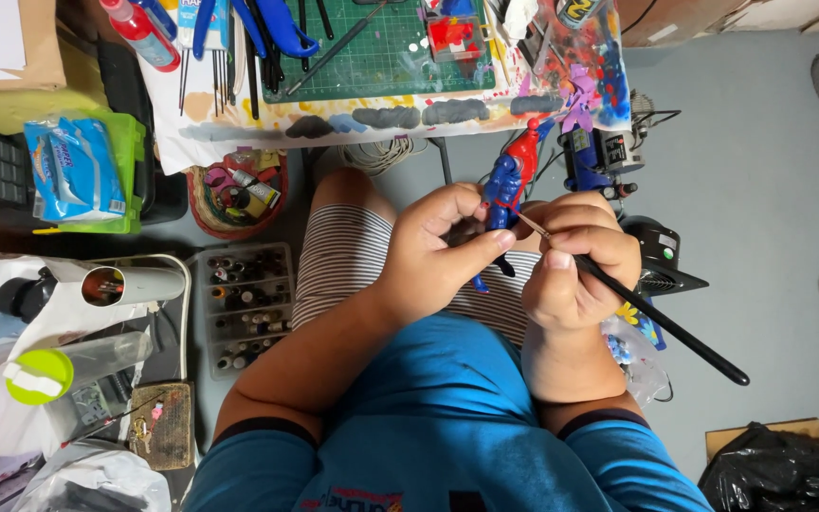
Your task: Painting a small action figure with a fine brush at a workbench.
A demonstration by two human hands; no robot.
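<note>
At the far left we see a blue and white soft packet (75, 169) lying in a green tray (131, 152). Nearer to us on that side lies a grey tube (135, 283) with an open end, and just below it a clear bottle with a pale green cap (38, 374). To the right of these, on the floor, sits a clear compartment box (245, 306) filled with small paint pots, and beyond it a round basket (236, 192) of odds and ends. Farther still, the paint-spattered table (239, 128) carries a green cutting mat (386, 57) and blue-handled pliers (282, 28).

In the middle, over the lap in striped shorts (338, 256), our left hand (436, 251) is curled around the lower part of a red and blue toy figure (509, 185), thumb and fingers pressed together on it. The figure stands roughly upright between the two hands, its red upper part pointing away toward the table edge.

Just to the right, our right hand (575, 261) pinches a thin black paintbrush (661, 322) between thumb and fingers. The brush tip touches the figure near its middle, while the long handle runs down and to the right, past the wrist.

Beyond the right hand stands a small blue tool (594, 156) with cables, and at the near right corner lies a black plastic bag (784, 469).
</note>
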